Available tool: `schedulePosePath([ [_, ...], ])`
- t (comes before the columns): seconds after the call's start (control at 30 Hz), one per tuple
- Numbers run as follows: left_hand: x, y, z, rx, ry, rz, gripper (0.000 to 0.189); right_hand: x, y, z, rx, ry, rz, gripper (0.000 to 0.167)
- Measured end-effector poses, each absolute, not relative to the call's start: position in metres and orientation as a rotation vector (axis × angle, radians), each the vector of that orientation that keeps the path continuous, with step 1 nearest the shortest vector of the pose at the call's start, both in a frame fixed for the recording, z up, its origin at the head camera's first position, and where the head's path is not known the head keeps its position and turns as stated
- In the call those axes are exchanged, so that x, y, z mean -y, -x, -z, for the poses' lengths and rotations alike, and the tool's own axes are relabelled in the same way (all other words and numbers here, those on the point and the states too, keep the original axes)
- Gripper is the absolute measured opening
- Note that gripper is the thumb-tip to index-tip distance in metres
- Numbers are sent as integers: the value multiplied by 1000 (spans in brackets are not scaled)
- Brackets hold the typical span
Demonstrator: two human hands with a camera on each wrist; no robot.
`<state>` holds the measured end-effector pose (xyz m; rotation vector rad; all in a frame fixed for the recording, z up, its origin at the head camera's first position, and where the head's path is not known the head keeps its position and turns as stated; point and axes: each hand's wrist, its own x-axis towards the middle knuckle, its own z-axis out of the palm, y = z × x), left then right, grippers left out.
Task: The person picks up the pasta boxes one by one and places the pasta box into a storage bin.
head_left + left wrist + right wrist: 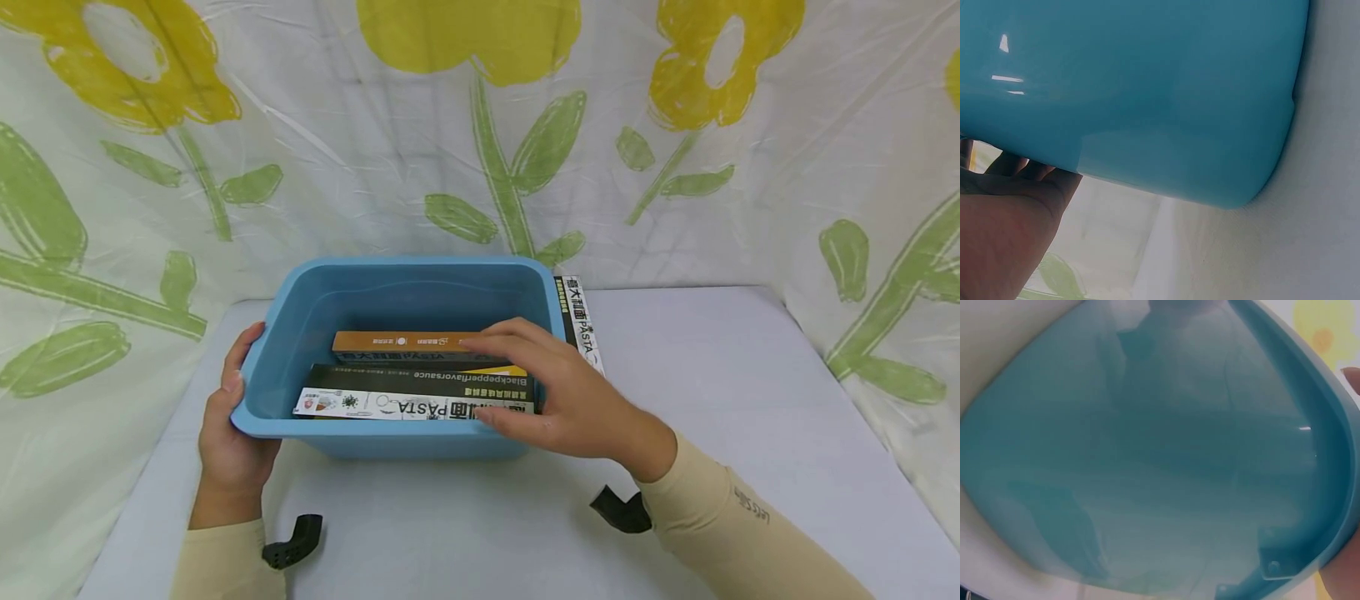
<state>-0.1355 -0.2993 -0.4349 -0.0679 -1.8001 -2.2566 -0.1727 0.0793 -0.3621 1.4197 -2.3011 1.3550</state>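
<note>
A light blue plastic tub (420, 447) stands on the table with several pasta boxes inside. My left hand (238, 417) grips its left rim, the thumb near the edge; in the left wrist view that hand (1016, 206) reaches up to the tub wall (1166, 106). Over the tub's right end is my right hand (566, 396), its fingers spread and thumb apart. Those fingers overlap an orange-topped box (390, 341), while the thumb overlaps the black-and-white pasta box (405, 383) at the front. The right wrist view is mostly the tub's outer wall (1166, 450).
Another pasta box (579, 321) stands just right of the tub, partly hidden by it. A white cloth covers the table (420, 533). Behind hangs a curtain (330, 167) with yellow flowers. Black mounts sit at the left wrist (294, 543) and right wrist (622, 510).
</note>
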Motion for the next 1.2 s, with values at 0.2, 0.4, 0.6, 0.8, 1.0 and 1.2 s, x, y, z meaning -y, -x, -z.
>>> schedulePosePath([
  [0.2,299,135,434,1806,66,2254,65,-83,171,363,2252,-1395,-1390,63],
  [0.4,298,134,432,1801,54,2256,65,-88,171,366,2216,-1364,-1415,64],
  [0.6,298,135,433,1807,46,2248,65,-95,169,368,2166,-1328,-1434,63],
  [0.8,298,135,433,1795,52,2257,65,-102,169,369,2143,-1288,-1453,64],
  [1.0,299,136,436,1766,75,2277,66,-108,167,369,2153,-1233,-1477,67],
  [1.2,300,136,436,1765,76,2283,66,-115,165,374,2153,-1173,-1490,73],
])
